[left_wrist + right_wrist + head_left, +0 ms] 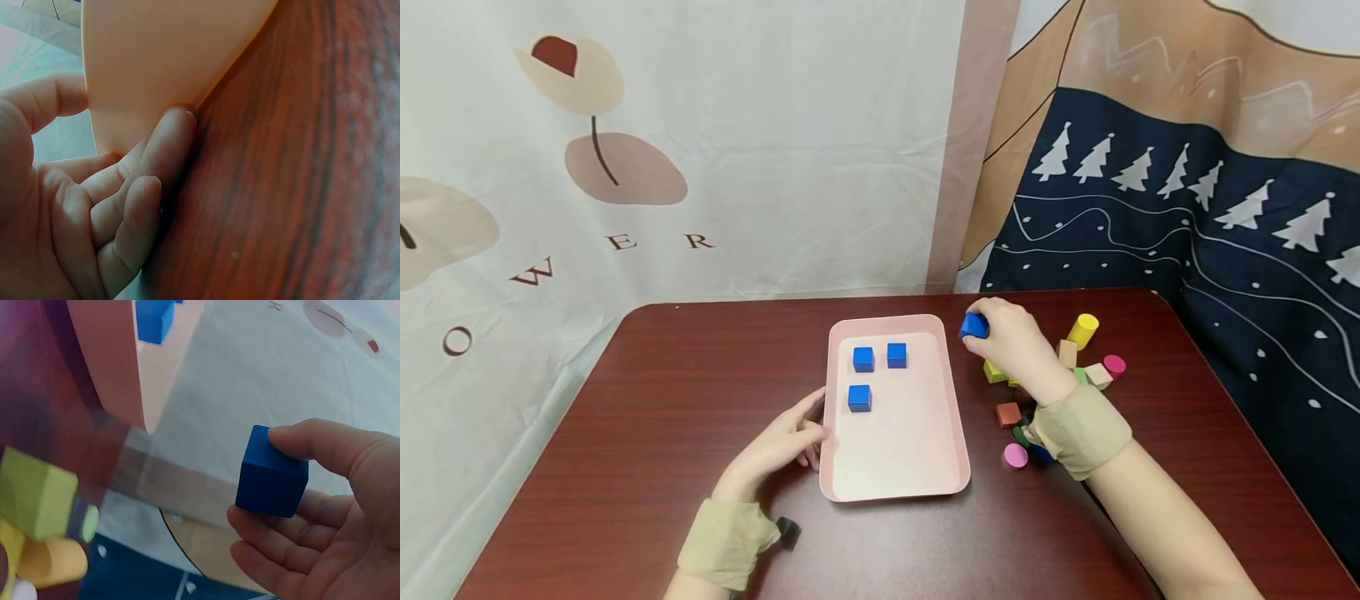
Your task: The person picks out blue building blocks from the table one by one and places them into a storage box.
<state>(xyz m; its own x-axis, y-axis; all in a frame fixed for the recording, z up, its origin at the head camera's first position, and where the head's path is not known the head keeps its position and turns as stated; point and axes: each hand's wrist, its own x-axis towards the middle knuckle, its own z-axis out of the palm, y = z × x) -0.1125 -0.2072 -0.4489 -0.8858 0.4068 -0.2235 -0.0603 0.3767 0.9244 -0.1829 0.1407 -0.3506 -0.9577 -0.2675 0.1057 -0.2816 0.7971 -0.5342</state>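
A blue cube (273, 472) is pinched between the thumb and fingers of my right hand (1017, 340), held above the table just beyond the tray's right side. Three more blue cubes, one of them nearest the front (860, 398), sit apart from each other in the upper half of the pale pink tray (895, 467). My left hand (782, 437) grips the tray's left edge. In the left wrist view its thumb touches the rim and its curled fingers (169, 144) lie against the outer wall, low by the tabletop.
Loose coloured blocks lie right of the tray, partly hidden by my right arm: a yellow cylinder (1082, 331), a pink disc (1016, 456), an orange-brown block (1008, 415) and several others. The dark red-brown table (700, 358) ends at a printed cloth backdrop (812, 167).
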